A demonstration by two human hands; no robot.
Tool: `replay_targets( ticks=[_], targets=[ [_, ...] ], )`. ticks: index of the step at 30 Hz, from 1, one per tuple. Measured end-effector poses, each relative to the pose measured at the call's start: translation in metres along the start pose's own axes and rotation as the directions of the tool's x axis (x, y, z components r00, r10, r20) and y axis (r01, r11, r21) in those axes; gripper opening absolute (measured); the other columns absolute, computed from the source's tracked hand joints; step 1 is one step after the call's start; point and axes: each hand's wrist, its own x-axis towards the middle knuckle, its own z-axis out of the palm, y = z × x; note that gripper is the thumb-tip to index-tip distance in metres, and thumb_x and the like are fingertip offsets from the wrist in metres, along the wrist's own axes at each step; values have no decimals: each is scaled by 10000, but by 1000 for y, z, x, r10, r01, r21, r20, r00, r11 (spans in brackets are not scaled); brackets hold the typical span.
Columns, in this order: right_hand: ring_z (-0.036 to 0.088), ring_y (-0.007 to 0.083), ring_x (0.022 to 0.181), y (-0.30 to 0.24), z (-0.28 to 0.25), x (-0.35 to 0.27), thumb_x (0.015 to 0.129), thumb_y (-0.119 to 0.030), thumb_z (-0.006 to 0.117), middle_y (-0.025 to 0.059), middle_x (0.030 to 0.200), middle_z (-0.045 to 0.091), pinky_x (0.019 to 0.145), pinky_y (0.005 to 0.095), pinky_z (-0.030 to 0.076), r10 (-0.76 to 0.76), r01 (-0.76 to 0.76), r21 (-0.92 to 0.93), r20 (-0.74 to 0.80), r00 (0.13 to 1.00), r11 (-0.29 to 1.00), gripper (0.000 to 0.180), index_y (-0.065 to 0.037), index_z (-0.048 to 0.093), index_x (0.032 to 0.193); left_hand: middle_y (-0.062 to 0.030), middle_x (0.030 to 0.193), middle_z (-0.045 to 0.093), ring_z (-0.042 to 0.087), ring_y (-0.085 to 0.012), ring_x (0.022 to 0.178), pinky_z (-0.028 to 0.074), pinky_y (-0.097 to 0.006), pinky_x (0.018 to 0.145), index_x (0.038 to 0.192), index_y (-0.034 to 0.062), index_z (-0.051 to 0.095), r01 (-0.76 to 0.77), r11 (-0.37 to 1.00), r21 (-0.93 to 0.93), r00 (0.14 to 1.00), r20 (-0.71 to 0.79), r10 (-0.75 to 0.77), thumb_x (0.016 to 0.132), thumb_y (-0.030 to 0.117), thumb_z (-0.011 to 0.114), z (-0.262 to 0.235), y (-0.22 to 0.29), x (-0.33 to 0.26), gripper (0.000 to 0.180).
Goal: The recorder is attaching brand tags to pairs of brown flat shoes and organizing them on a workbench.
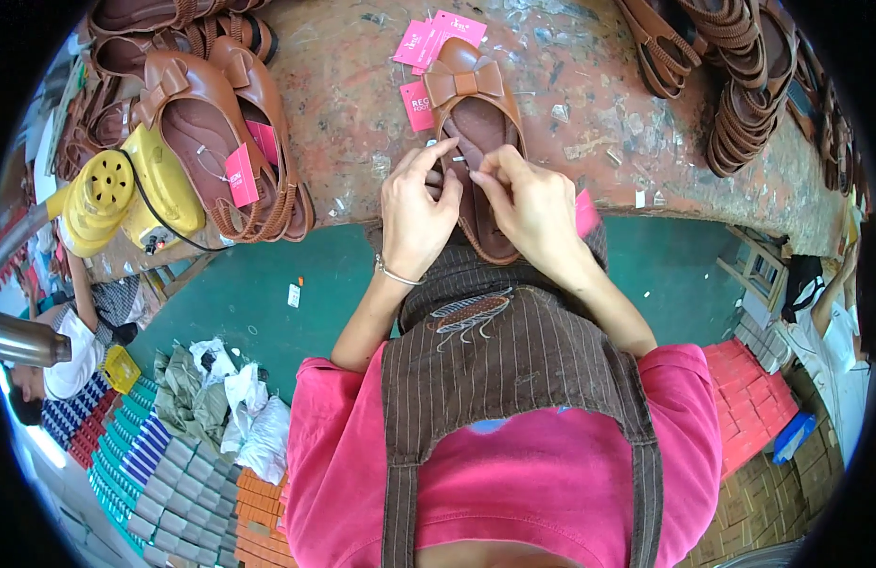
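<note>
A worn, stained surface (637, 142) spans the upper half of the frame, its ends lost in the dark rim; below it, a dark pinstriped apron (542, 336) over a pink shirt (334, 445) fills the lower centre, cut off by the bottom edge; brown sandals (745, 123) pile up at the upper right, the outermost hard to make out.

At the upper left, a pair of bow-toed slingback flats (173, 87) lies in front of more brown footwear cropped by the rim; just beside it sits a yellow plastic device (102, 185) with a round vented head and a black cord.

The flat being handled, a brown bow-toed slingback (469, 90), lies at upper centre, toe toward the top of the frame, heel end overlapping the apron; the hands hide much of its sides.

Both forearms rise from the lower centre and angle inward; the left hand (421, 199) and right hand (534, 201) meet over the shoe's opening, backs largely toward the camera, fingers curled.

The left grip is narrow, forefinger reaching over the insole, thumb bent below it; the right grip is nearly closed, thumb and forefinger close together; I cannot tell whether either pinches anything.

Pink tags (444, 36) lie by the toe; a thin bracelet (400, 277) circles the left wrist.
</note>
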Motion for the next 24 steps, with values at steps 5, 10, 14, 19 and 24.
replay_targets(
  ticks=[5,10,14,19,24],
  targets=[
    [673,306,621,4,15,9,851,-152,660,128,702,665,530,415,509,-19,21,-123,16,1000,992,131,-55,577,827,-130,866,637,659,-157,609,534,-286,553,1152,15,673,38,999,-31,999,-22,-39,819,-37,614,4,-5,1,342],
    [676,307,617,3,17,8,856,-156,640,144,700,667,533,414,512,1,2,-148,20,1000,989,137,-43,574,816,-18,717,644,562,-15,629,474,-194,553,1219,14,654,55,997,-62,998,-27,-57,852,-65,587,4,-8,-2,381],
    [676,312,611,2,19,8,862,-153,628,145,694,666,525,417,512,6,-3,-152,18,1000,988,134,-41,572,816,-21,722,652,570,-17,635,480,-196,558,1224,20,654,46,997,-57,999,-25,-47,852,-62,595,4,-6,-2,386],
    [672,323,592,2,24,8,870,-141,613,154,683,662,508,427,507,-7,7,-156,3,1000,988,130,-36,566,810,-33,723,665,583,-21,644,487,-199,560,1228,31,656,58,996,-71,998,-26,-60,854,-58,602,4,-7,-3,389],
    [670,326,589,-3,21,8,866,-142,617,157,687,663,506,431,506,3,0,-160,17,1000,987,135,-37,564,801,-84,741,608,603,-100,516,483,-258,499,1134,17,690,64,994,-84,995,-71,-70,819,-36,628,4,-8,-3,326]
  ],
)
